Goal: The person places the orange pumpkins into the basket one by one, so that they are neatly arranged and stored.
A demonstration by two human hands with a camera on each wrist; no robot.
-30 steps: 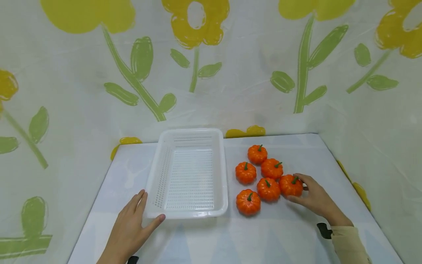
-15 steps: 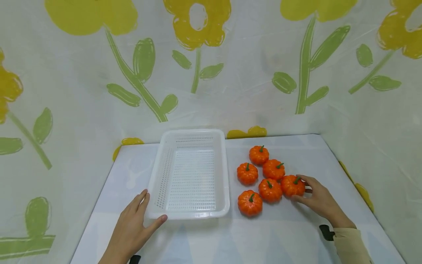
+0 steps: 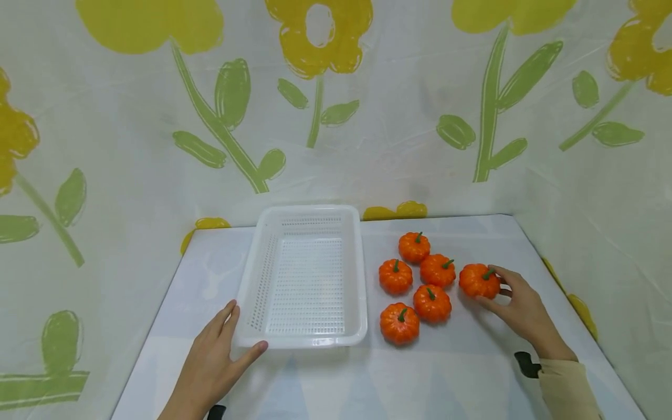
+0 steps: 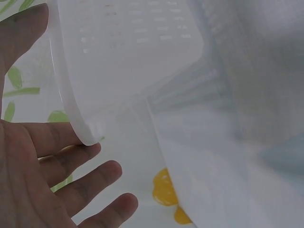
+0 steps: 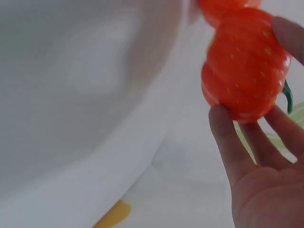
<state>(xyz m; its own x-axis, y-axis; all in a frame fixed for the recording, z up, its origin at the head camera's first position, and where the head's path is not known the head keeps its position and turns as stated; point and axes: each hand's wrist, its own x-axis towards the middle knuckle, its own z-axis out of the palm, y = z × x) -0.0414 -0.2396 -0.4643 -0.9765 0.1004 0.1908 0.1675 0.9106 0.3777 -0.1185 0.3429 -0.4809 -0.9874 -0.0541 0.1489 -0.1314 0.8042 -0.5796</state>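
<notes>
At the lower left of the head view, the left hand (image 3: 210,364) is laid flat on the table (image 3: 430,379) with straight fingers, thumb and forefinger set against the near left corner of the white perforated basket (image 3: 304,332). In the left wrist view the basket rim (image 4: 71,109) is seen just above the spread fingers (image 4: 90,178); nothing is gripped there, and this hand is placed as it was a second ago.

To the lower right, the held pumpkin (image 3: 479,280) is pinched between thumb and curled fingers of the right hand (image 3: 517,309). The change lies here: a second ago this pumpkin was pressed against the front middle pumpkin (image 3: 432,303) in the cluster, and it is now drawn up and to the right, apart from the others. The right wrist view shows the fruit (image 5: 244,64) clasped at the fingertips (image 5: 223,128); whether it is raised clear of the table cannot be told. It is judged that one pumpkin has been taken out of the group, while the basket is held steady and has nothing in it.

Farther back, four more pumpkins lie on the table right of the basket: the nearest pumpkin (image 3: 399,323), the left pumpkin (image 3: 395,276), the middle pumpkin (image 3: 437,270) and the far pumpkin (image 3: 414,247).

Behind, a flower-printed sheet (image 3: 336,116) is hung. No brand, label or writing can be read anywhere.
</notes>
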